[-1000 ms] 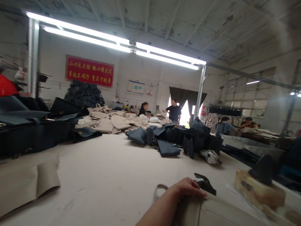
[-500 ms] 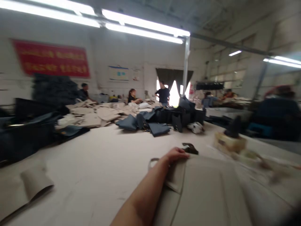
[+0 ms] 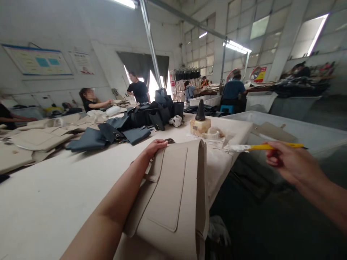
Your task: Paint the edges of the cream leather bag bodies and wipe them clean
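Observation:
My left hand [image 3: 156, 146] grips the far edge of a beige bag [image 3: 169, 180], thumb on top. The bag lies at the table's right edge. It has stitched panels, and its right side gapes along a folded edge. A dark piece, partly hidden, shows just past my fingers. Out to the right, beyond the table edge, my right hand [image 3: 291, 159] is closed around a brush [image 3: 261, 147] with a yellow handle. Its tip is coated white and points left, apart from the bag. Past the bag stands a yellowish block-like container [image 3: 200, 127] with a black cone [image 3: 200, 110] on top.
Dark blue bags [image 3: 135, 122] are heaped across the table [image 3: 67, 187]. Beige pieces [image 3: 40, 141] pile up at the left. A white plastic bin [image 3: 303, 124] stands to the right, with a beige piece inside. Several people work farther back.
The view has swung right. My right hand with the brush is now in sight. My left hand keeps its hold on the bag, whose open right side now shows.

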The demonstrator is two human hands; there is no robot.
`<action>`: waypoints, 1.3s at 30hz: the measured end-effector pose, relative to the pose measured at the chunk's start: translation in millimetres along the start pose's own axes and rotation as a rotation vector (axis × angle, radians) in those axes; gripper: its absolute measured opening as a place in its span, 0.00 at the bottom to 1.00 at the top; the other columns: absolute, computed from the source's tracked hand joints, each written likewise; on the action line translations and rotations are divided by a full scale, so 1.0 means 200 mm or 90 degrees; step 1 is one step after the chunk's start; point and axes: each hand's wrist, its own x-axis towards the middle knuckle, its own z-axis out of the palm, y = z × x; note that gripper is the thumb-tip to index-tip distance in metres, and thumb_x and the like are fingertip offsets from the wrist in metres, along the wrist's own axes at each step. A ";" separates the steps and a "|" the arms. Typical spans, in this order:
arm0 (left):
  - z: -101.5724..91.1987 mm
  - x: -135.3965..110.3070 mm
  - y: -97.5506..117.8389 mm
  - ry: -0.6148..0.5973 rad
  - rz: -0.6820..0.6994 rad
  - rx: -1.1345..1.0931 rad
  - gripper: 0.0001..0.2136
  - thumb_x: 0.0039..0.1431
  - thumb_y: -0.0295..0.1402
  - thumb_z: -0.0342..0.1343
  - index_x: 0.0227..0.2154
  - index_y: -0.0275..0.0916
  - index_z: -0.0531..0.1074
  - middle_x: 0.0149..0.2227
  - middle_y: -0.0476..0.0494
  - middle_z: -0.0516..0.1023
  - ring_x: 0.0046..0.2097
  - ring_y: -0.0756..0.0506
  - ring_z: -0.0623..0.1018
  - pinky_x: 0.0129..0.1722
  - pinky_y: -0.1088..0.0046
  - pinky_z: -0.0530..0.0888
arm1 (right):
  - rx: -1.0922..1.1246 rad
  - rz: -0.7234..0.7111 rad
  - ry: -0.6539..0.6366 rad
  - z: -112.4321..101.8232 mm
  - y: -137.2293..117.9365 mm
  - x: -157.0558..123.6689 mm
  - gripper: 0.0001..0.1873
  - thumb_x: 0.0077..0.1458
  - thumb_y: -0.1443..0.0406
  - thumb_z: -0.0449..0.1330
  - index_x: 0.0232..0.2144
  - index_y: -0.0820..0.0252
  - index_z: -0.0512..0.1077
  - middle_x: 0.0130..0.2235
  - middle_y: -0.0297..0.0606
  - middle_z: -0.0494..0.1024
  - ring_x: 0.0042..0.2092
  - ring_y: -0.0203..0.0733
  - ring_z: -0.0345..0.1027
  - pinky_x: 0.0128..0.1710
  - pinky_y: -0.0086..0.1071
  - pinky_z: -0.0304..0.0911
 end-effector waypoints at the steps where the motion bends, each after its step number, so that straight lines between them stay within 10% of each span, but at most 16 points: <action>1: 0.01 0.02 -0.01 -0.007 -0.005 -0.001 0.16 0.35 0.39 0.69 0.19 0.36 0.69 0.17 0.51 0.71 0.19 0.52 0.69 0.21 0.75 0.63 | 0.021 0.015 -0.005 0.00 0.01 -0.02 0.07 0.43 0.63 0.61 0.24 0.64 0.73 0.17 0.35 0.65 0.16 0.29 0.51 0.14 0.26 0.43; 21: 0.10 0.11 -0.18 -0.080 -0.033 -0.041 0.19 0.35 0.43 0.69 0.18 0.36 0.66 0.16 0.52 0.70 0.17 0.53 0.68 0.18 0.77 0.64 | -0.242 -0.048 -0.088 0.29 0.27 0.06 0.11 0.47 0.58 0.59 0.26 0.60 0.71 0.18 0.34 0.72 0.16 0.34 0.61 0.14 0.24 0.58; 27: 0.10 0.12 -0.18 -0.079 -0.033 -0.047 0.20 0.33 0.43 0.70 0.18 0.35 0.67 0.16 0.52 0.70 0.16 0.53 0.68 0.17 0.78 0.64 | -0.400 -0.047 -0.175 0.28 0.28 0.02 0.19 0.50 0.56 0.55 0.14 0.58 0.68 0.12 0.35 0.68 0.15 0.35 0.60 0.16 0.26 0.59; 39: 0.10 0.12 -0.19 -0.088 -0.038 -0.052 0.20 0.32 0.43 0.71 0.18 0.34 0.69 0.17 0.49 0.72 0.17 0.52 0.70 0.18 0.76 0.65 | -0.427 -0.124 -0.233 0.29 0.23 -0.02 0.21 0.49 0.49 0.52 0.21 0.59 0.70 0.14 0.35 0.69 0.16 0.37 0.64 0.18 0.28 0.63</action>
